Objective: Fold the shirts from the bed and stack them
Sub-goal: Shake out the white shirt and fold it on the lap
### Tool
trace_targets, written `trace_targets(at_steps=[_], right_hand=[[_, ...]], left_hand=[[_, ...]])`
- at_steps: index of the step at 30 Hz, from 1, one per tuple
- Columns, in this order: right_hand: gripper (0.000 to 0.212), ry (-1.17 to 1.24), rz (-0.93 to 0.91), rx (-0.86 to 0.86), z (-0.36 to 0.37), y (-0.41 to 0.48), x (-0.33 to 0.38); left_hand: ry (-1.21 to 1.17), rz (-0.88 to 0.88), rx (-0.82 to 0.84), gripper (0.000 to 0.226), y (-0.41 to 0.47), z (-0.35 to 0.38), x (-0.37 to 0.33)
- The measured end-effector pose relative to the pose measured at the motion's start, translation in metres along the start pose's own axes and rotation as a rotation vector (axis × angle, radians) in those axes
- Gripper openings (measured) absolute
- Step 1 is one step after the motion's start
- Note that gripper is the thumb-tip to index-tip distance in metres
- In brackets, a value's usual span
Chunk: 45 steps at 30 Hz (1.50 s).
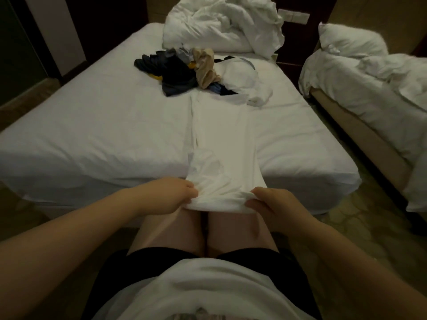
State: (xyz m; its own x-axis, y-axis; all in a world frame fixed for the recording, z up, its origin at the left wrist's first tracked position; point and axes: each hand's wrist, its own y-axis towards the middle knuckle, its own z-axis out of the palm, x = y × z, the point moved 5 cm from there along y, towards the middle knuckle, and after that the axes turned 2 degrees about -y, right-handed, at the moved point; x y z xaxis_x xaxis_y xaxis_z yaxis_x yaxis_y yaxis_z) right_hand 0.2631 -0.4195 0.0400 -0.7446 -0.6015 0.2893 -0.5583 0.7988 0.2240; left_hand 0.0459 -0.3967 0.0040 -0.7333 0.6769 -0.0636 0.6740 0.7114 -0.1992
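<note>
A white shirt (221,139) lies folded into a long narrow strip down the middle of the bed (92,125), its near end hanging over the bed's front edge. My left hand (168,197) grips the near end's left corner and my right hand (270,204) grips its right corner, both at the bed's edge above my knees. Beyond the strip's far end sits a loose pile of clothes (180,70): dark blue, beige, yellow and white pieces.
A crumpled white duvet (219,26) is heaped at the head of the bed. A second bed (369,84) with rumpled white bedding stands to the right across a narrow floor gap. I stand close against the bed's foot.
</note>
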Motion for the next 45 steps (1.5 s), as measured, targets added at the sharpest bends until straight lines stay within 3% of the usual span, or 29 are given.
trace_targets(at_steps=[5, 7, 10, 14, 16, 19, 25, 32, 45], right_hand=[[0.033, -0.084, 0.059, 0.252, 0.000, 0.002, 0.006], [0.037, -0.051, 0.065, 0.281, -0.004, 0.003, 0.011], [0.040, 0.006, 0.059, 0.166, -0.014, 0.009, 0.009], [0.015, -0.037, 0.045, -0.012, -0.029, 0.028, 0.000], [0.008, -0.042, 0.051, -0.134, -0.038, 0.041, -0.004], [0.017, -0.054, 0.087, -0.328, -0.053, 0.064, -0.014], [0.018, -0.038, 0.180, -0.476, -0.074, 0.121, -0.051], [0.022, -0.010, 0.340, -0.313, -0.059, 0.212, -0.120], [0.023, 0.129, 0.580, -0.089, 0.037, 0.405, -0.282]], left_hand=[[-0.065, 0.028, 0.088, 0.016, -0.002, -0.001, -0.012], [-0.106, 0.048, 0.078, 0.017, -0.006, -0.002, -0.018], [-0.254, 0.003, -0.042, 0.019, -0.009, -0.016, -0.011], [-0.361, -0.109, -0.318, 0.035, -0.009, -0.038, 0.015], [-0.441, -0.177, -0.427, 0.029, -0.007, -0.048, 0.027], [-0.656, -0.255, -0.558, 0.013, 0.002, -0.065, 0.044], [-0.847, -0.380, -0.751, 0.026, 0.035, -0.096, 0.084], [-0.905, -0.469, -0.706, 0.022, 0.106, -0.101, 0.145], [-1.175, -0.615, -0.413, 0.018, 0.279, -0.057, 0.324]])
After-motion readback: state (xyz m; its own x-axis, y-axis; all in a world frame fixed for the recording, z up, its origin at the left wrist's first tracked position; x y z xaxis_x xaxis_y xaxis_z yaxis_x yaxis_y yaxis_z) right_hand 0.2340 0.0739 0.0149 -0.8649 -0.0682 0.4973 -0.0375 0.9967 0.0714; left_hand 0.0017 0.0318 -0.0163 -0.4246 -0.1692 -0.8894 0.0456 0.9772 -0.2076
